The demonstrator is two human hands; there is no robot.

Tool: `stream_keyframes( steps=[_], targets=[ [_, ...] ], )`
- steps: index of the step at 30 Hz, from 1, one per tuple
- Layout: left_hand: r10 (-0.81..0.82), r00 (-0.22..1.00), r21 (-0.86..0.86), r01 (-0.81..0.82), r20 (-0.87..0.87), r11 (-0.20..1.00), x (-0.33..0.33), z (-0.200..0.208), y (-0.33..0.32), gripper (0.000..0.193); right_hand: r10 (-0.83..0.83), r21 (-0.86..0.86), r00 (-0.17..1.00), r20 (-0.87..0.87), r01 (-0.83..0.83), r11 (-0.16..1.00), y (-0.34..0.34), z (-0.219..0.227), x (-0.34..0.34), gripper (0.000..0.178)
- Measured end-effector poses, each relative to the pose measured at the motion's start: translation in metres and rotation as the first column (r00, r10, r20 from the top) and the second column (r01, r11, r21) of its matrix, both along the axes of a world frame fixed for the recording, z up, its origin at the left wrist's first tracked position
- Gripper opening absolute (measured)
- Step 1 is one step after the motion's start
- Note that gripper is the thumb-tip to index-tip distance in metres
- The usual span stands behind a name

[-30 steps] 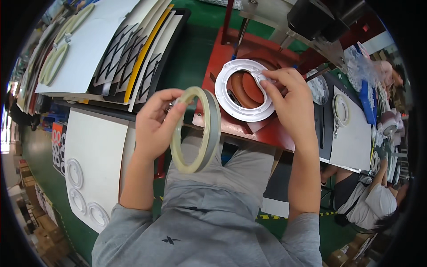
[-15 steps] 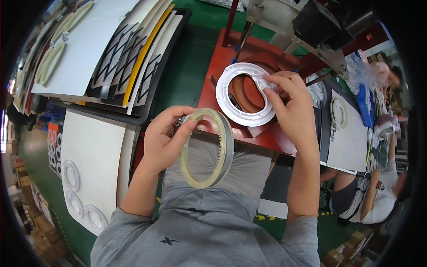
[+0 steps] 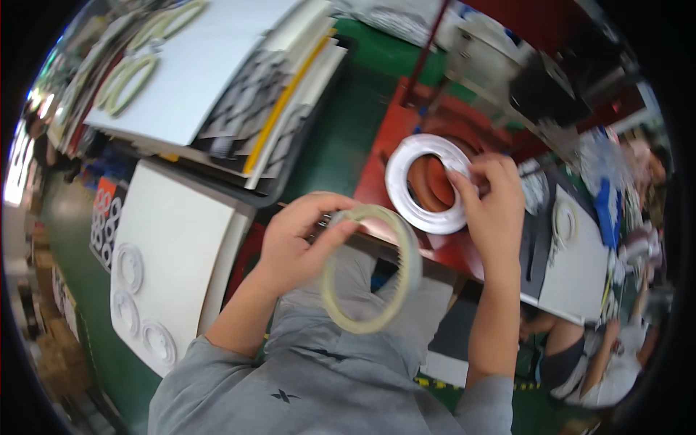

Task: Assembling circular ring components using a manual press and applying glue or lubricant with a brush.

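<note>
My left hand (image 3: 301, 235) is closed on a cream-yellow ring (image 3: 362, 325), its thumb and fingers pinching the upper left of the rim. The ring hangs upright over my lap, with fine teeth along its inner side and a small metal part by my fingers. To the right, my right hand (image 3: 496, 206) has thumb and fingers closed at the right rim of a flat white ring (image 3: 403, 190). That ring lies over a red-brown round form (image 3: 419, 180) on a red machine base (image 3: 373, 156). My fingers hide part of its right rim.
At the left, a black tray (image 3: 308, 156) holds a stack of boards and sheets, with cream rings (image 3: 130, 83) on top. Below it, a white board (image 3: 181, 246) bears white rings (image 3: 130, 268). A dark machine head (image 3: 547, 90) hangs at upper right. Another person (image 3: 609, 370) sits at far right.
The whole view has shifted, so the scene sits further right and lower, and is blurred. Both hands keep their holds on the two rings.
</note>
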State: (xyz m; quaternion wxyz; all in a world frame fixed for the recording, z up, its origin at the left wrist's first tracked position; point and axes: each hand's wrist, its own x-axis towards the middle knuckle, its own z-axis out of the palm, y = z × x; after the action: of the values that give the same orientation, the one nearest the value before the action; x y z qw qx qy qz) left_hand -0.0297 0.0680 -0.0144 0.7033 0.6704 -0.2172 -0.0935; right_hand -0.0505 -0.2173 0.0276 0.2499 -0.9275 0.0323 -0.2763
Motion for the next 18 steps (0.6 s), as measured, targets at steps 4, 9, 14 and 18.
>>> stream_keyframes(
  steps=[4,9,14,18],
  targets=[
    [0.010,0.932,0.079,-0.042,0.362,0.996,0.007,0.031,0.004,0.023,-0.023,-0.125,0.998,0.062,0.030,0.992,-0.003,-0.007,-0.005,0.031],
    [0.276,0.733,0.086,-0.414,0.622,0.906,0.019,0.093,0.035,0.022,-0.084,0.011,0.995,0.060,0.083,0.996,0.018,0.007,-0.022,0.023],
    [0.495,0.634,0.146,-0.690,0.594,0.709,0.083,0.142,0.072,0.026,0.190,0.035,0.980,0.056,-0.192,0.981,0.029,0.007,-0.034,0.024],
    [0.399,0.594,0.401,-0.787,0.698,0.469,0.163,0.150,0.119,0.036,0.269,-0.040,0.962,-0.039,-0.270,0.962,0.048,0.003,-0.037,0.032]
  ],
)
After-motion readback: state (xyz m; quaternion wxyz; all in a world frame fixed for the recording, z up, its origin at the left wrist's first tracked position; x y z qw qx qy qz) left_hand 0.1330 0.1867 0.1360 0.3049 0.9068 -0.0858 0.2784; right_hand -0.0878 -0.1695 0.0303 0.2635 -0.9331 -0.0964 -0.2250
